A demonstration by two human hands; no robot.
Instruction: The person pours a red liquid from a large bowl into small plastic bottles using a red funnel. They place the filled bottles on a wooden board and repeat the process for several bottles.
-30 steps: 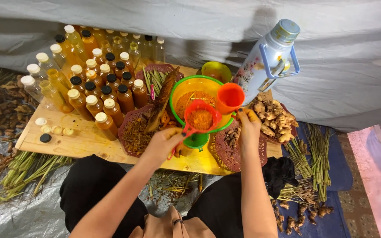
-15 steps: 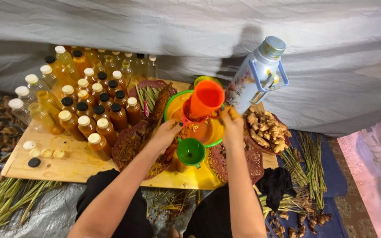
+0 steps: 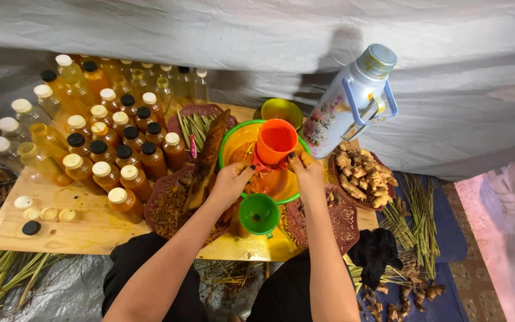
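An orange cup (image 3: 276, 141) is held over a yellow basin with a green rim (image 3: 232, 139), its open mouth turned up toward me. My right hand (image 3: 307, 174) grips the cup's lower edge from the right. My left hand (image 3: 229, 182) pinches a red strainer (image 3: 261, 164) that sits just under the cup. Directly in front of my hands, a green funnel (image 3: 258, 214) stands in the neck of a bottle that is mostly hidden beneath it.
Several capped bottles of amber liquid (image 3: 105, 152) crowd the left of the wooden board (image 3: 90, 229), with loose caps (image 3: 46, 213) near its edge. A white flask with a blue handle (image 3: 353, 101), a plate of ginger (image 3: 362, 170), a lemongrass plate (image 3: 198, 128) and a small bowl (image 3: 281, 110) surround the basin.
The orange cup rose from the basin's right side, tipped over it, and now sits nearly upright above the red strainer. Both hands drew closer together at the basin.
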